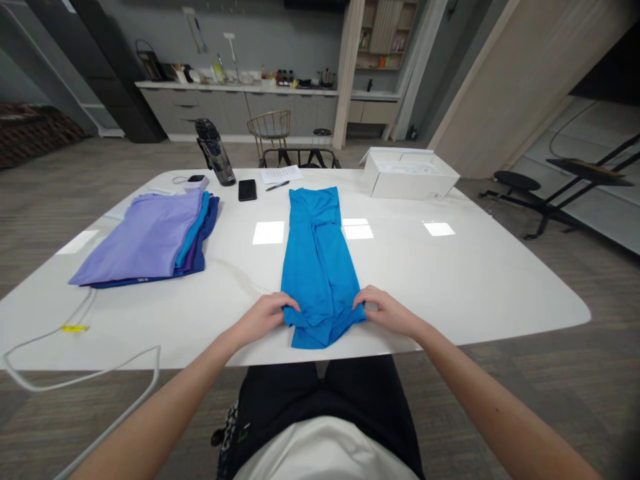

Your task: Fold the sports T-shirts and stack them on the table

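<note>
A bright blue garment, folded into a long narrow strip, lies flat on the white table, running away from me. Near its close end, my left hand pinches the left edge between thumb and fingers. At the opposite edge, my right hand has the fabric pinched at about the same height. Between the two hands the cloth is rumpled, and a short flap of it extends toward the table's front edge. Whether the garment is a shirt or something else, I cannot tell.
Folded purple and blue clothes are stacked at left, with a white cable in front. A black bottle, a phone, a pen and paper lie toward the back. A white box stands back right.
</note>
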`<state>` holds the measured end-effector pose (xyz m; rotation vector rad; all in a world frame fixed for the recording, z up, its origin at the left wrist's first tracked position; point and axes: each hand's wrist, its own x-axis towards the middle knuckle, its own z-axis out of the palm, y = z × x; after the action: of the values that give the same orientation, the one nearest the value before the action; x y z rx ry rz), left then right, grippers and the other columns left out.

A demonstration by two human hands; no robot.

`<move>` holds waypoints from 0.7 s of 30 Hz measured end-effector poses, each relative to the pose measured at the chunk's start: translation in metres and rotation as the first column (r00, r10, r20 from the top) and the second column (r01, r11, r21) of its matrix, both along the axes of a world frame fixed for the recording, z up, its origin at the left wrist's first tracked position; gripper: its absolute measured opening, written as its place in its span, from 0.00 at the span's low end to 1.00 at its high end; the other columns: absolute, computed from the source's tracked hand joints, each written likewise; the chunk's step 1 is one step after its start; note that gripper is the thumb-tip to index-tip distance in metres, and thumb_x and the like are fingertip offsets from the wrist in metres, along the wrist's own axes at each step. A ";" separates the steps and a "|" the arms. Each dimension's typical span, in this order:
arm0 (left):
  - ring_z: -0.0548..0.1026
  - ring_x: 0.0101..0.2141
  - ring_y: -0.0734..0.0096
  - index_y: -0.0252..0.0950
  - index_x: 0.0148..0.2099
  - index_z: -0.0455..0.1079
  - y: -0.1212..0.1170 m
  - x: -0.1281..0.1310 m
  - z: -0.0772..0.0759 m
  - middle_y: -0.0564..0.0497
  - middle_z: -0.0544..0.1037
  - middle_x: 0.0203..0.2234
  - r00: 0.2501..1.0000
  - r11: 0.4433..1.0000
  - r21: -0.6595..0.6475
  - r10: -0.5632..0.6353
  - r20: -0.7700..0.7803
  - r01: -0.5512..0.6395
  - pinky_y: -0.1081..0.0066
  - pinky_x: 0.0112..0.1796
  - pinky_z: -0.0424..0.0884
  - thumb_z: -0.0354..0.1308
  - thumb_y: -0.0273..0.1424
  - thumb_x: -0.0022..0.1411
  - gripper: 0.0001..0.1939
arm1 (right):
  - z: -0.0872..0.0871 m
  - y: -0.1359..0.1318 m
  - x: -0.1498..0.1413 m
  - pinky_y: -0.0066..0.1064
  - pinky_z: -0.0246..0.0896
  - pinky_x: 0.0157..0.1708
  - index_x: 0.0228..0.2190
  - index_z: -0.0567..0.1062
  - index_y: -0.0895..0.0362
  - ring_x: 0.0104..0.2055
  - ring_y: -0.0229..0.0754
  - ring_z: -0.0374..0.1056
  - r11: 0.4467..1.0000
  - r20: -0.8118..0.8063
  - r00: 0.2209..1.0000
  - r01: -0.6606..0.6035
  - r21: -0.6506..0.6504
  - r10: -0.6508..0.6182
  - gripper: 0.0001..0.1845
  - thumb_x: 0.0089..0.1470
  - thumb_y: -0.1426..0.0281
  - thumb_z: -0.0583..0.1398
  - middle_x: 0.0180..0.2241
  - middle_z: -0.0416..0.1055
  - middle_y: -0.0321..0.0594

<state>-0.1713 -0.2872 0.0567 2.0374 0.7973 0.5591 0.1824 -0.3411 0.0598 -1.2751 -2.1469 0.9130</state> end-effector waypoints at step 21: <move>0.64 0.59 0.49 0.46 0.51 0.76 0.136 0.043 -0.017 0.45 0.71 0.59 0.836 0.809 0.500 0.482 -0.263 -0.310 0.46 0.57 0.53 0.54 0.36 0.67 0.14 | -0.030 0.137 0.006 0.42 0.64 0.46 0.58 0.70 0.51 0.48 0.52 0.68 0.825 0.168 0.819 0.499 0.264 -0.549 0.27 0.59 0.58 0.62 0.49 0.71 0.48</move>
<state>-0.1287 -0.1508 0.0394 2.4469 1.4805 0.6309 0.1885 -0.2042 0.0298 -1.8099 -1.8225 0.3028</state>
